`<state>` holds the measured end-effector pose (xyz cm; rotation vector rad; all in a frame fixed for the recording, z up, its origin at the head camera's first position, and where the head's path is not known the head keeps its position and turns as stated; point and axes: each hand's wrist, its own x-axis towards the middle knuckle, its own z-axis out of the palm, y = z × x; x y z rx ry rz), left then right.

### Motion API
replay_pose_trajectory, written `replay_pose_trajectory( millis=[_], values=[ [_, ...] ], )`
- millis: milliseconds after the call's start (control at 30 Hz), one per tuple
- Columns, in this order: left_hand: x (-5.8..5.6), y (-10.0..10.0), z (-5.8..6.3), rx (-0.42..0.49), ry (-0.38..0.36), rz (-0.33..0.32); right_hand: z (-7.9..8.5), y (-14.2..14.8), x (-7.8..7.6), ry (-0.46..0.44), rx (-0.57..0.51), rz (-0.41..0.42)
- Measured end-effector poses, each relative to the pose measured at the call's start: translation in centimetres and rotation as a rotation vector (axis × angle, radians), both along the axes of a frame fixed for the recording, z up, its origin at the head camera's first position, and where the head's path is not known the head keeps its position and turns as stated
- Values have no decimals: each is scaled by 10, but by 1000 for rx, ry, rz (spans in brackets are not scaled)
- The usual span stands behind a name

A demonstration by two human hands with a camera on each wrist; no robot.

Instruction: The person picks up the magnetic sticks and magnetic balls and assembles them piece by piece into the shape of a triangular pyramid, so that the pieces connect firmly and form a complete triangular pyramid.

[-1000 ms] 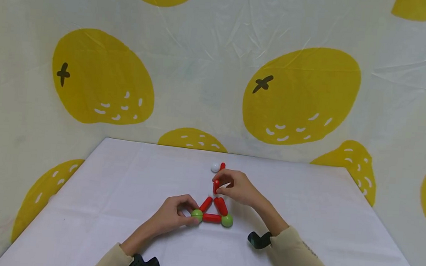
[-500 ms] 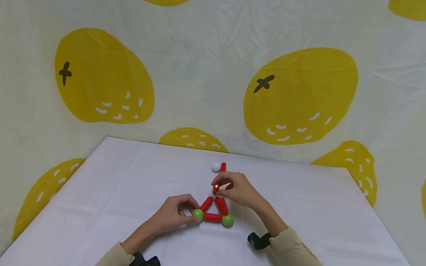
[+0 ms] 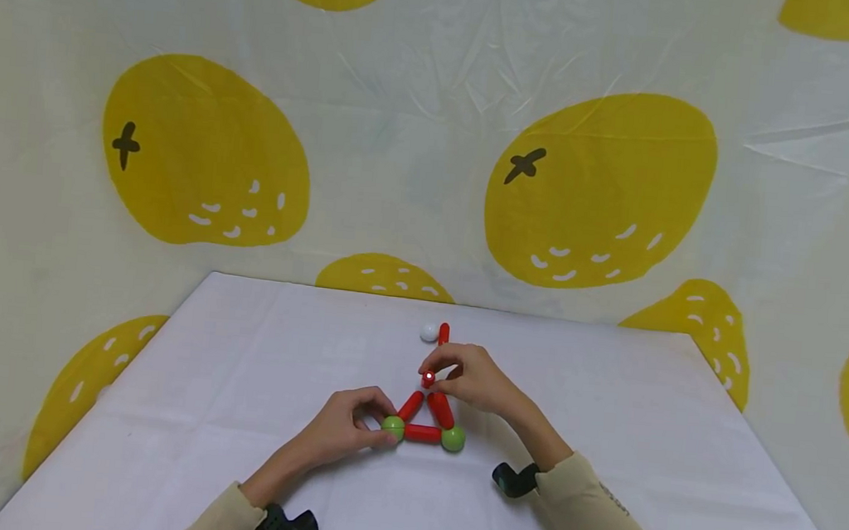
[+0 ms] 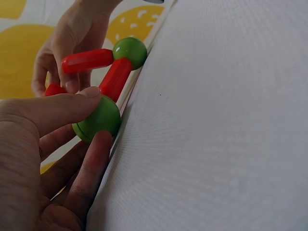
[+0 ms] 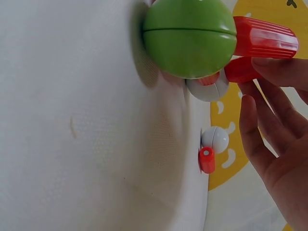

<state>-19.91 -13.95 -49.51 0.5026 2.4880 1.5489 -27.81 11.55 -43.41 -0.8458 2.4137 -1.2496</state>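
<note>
My left hand [image 3: 353, 417] pinches the left green ball [image 4: 103, 118] between thumb and fingers at the front corner of a triangle of red toy rods. A red rod [image 3: 423, 434] joins it to the right green ball [image 3: 452, 439]. Another red rod [image 5: 267, 38] rises from that right ball. At the back corner, my right hand [image 3: 471, 377] pinches a red rod [image 5: 240, 70] with thumb and fingers. Its lower end meets a white ball [image 5: 211, 88] in the right wrist view; its upper end faces the head camera.
Beyond the right hand, a loose white ball [image 3: 429, 333] lies beside a red rod [image 3: 444, 333] on the white tabletop [image 3: 594, 395]. Behind the table hangs a sheet [image 3: 402, 172] with yellow fruit prints. Each wrist carries a black camera [image 3: 516, 480].
The rod in my right hand has tipped, so its end now faces the head camera. My right hand has sunk slightly toward the triangle's back corner. The left hand keeps its place on the green ball.
</note>
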Motion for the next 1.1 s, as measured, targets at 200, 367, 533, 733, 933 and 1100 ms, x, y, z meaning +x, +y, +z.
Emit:
replay_pose_trajectory(
  millis=[200,367,533,733,933,1100],
  values=[
    [0,-1,0,0,3,-2,0,1,-2,-10,5,9],
    [0,-1,1,-12,4,-2,1,5,-8,-18,-21,42],
    [-1,-1,-2,-14,11,1,-2,11,-24,39,-33,-31],
    [0,0,-1,-9,0,4,-6,13,-47,64,19,-204],
    [4,1,2,2,-24,13,-15,11,-66,-31,90,-328],
    [5,1,1,1,-25,15,-20,6,-77,-109,128,-340]
  ],
)
